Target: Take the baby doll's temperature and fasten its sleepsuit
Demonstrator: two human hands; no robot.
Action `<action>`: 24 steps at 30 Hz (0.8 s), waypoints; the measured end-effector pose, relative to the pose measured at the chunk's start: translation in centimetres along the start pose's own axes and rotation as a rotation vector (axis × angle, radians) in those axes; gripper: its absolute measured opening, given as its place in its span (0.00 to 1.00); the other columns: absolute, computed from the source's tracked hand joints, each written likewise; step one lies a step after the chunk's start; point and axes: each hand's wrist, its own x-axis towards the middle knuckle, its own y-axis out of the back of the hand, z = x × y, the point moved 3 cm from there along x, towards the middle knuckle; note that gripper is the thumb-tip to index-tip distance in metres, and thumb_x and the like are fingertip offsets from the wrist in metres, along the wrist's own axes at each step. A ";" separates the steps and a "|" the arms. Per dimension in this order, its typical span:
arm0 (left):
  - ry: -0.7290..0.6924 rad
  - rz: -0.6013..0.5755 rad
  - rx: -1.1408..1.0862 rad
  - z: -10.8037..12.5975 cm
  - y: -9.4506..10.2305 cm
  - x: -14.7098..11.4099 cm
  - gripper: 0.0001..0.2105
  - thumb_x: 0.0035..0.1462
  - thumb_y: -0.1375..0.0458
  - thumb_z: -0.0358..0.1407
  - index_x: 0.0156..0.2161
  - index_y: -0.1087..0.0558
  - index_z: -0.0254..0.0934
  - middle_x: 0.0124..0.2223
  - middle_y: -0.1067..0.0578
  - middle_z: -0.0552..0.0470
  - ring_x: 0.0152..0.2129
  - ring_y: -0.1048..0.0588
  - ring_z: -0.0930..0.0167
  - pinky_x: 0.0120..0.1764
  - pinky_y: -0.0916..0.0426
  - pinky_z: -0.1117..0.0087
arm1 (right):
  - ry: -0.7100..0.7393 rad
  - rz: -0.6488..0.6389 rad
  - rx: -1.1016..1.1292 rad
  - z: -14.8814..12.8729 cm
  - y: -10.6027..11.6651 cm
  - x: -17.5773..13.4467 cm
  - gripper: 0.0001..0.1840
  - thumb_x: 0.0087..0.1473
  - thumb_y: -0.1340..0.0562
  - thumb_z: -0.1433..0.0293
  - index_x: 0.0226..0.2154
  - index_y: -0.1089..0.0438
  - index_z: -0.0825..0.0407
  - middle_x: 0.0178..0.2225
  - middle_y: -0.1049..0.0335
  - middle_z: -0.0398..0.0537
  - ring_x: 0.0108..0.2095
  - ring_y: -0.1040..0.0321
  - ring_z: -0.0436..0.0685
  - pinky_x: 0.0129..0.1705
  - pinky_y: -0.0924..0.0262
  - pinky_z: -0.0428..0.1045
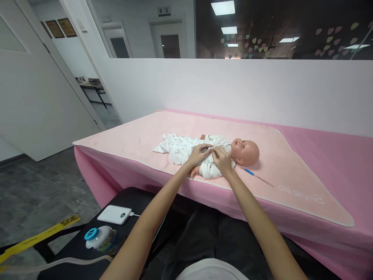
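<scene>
A baby doll (pixel 246 152) lies on its back with its head to the right, dressed in a white shirt (pixel 215 171) with small prints. White printed trousers (pixel 177 149) cover its legs on the left. My left hand (pixel 199 153) rests on the doll's chest, fingertips closed on the front of the shirt. Close beside it, my right hand (pixel 222 158) pinches the shirt front near the collar. What exactly lies between the fingertips is too small to make out. Near the doll's head is a thermometer (pixel 259 177) with a blue end.
A peach mat (pixel 131 138) lies over a pink cloth (pixel 335 155) on the table. In front, a black chair (pixel 134 198) carries a white power bank (pixel 115 214) and a blue-capped bottle (pixel 100 238). A white wall (pixel 233 89) stands behind the table.
</scene>
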 end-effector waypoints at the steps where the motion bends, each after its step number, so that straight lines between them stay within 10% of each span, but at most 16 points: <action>1: 0.006 0.018 -0.019 -0.2 -0.1 0.1 0.13 0.52 0.42 0.38 0.40 0.24 0.34 0.39 0.22 0.48 0.36 0.25 0.68 0.42 0.32 0.68 | 0.009 -0.043 -0.022 -0.1 -0.1 0.0 0.12 0.57 0.48 0.74 0.34 0.29 0.51 0.35 0.27 0.46 0.35 0.31 0.52 0.35 0.41 0.45; 11: 0.280 0.089 -0.550 -1.4 0.5 1.2 0.16 0.43 0.37 0.32 0.41 0.23 0.34 0.46 0.24 0.45 0.46 0.28 0.64 0.50 0.36 0.64 | -0.213 -0.344 -0.372 -1.0 -1.3 1.9 0.12 0.58 0.46 0.68 0.33 0.27 0.51 0.36 0.31 0.50 0.26 0.35 0.53 0.25 0.51 0.47; 24: 0.235 -0.090 -0.447 -0.2 0.6 0.8 0.12 0.45 0.41 0.32 0.37 0.21 0.33 0.42 0.22 0.46 0.44 0.27 0.64 0.52 0.37 0.62 | -0.091 -0.099 -0.154 -0.9 -1.1 0.5 0.11 0.59 0.45 0.71 0.37 0.27 0.49 0.44 0.29 0.45 0.36 0.32 0.51 0.31 0.46 0.45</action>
